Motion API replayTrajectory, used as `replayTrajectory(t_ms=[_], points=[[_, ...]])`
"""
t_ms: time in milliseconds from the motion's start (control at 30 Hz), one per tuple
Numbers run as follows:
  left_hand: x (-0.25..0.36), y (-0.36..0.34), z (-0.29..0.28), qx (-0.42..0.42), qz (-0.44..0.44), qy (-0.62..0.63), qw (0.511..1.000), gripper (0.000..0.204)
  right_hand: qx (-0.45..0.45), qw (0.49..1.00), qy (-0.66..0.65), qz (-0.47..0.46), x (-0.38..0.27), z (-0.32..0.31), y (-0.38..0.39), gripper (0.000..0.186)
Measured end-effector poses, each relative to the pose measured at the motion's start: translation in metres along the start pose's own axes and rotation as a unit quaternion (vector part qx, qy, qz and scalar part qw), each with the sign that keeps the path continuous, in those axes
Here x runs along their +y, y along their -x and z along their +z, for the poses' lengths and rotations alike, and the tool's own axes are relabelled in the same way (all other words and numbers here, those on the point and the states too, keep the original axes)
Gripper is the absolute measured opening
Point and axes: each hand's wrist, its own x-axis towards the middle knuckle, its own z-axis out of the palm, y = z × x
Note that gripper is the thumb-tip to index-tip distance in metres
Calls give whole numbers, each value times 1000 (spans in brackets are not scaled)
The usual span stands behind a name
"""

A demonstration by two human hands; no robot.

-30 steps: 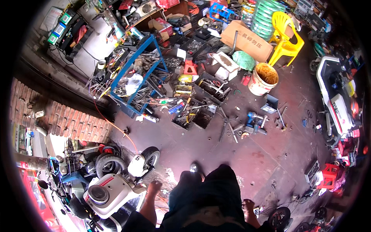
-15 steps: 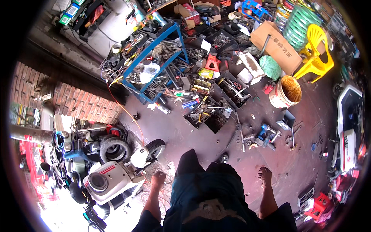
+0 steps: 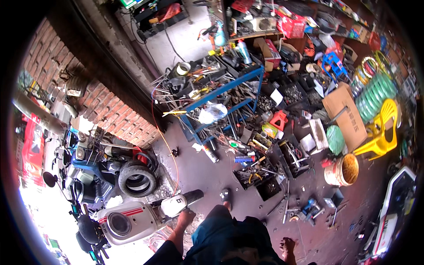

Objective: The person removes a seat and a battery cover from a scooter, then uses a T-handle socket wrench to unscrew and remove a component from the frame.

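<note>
My left hand [image 3: 186, 217] hangs low at my left side, right by the white front fender [image 3: 174, 206] of a white scooter [image 3: 128, 221] with red stripes. Whether it touches the fender I cannot tell, and its fingers are too small and blurred to read. My right hand [image 3: 288, 245] hangs at my right side over the dark floor, its fingers loosely bent and a little apart, with nothing visible in them. One of my feet [image 3: 226, 195] shows ahead in a dark shoe.
Ahead stands a blue metal rack [image 3: 221, 90] heaped with tools. Toolboxes [image 3: 269, 190] and a blue power tool [image 3: 310, 210] lie on the floor. Farther right are a bucket [image 3: 338, 172] and a yellow chair [image 3: 383, 132]. Tyres [image 3: 137, 179] stand left, by a brick wall [image 3: 110, 112].
The view has swung left and forward, so the rack and floor tools sit farther right and lower. My left hand is now beside the scooter's fender. One foot has come forward.
</note>
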Motion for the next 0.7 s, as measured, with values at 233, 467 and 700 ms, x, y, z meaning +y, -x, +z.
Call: replayTrajectory(t_ms=[233,467,700], points=[[133,-17,-71,25,110,-23,993,38,17,998,9,-63,-77,63,56,14],[94,-12,-57,40,115,-55,991,35,-73,995,-10,-70,-95,48,19,14],[37,19,-23,-19,10,-14,1000,34,-30,999,25,-21,-60,34,-3,13]])
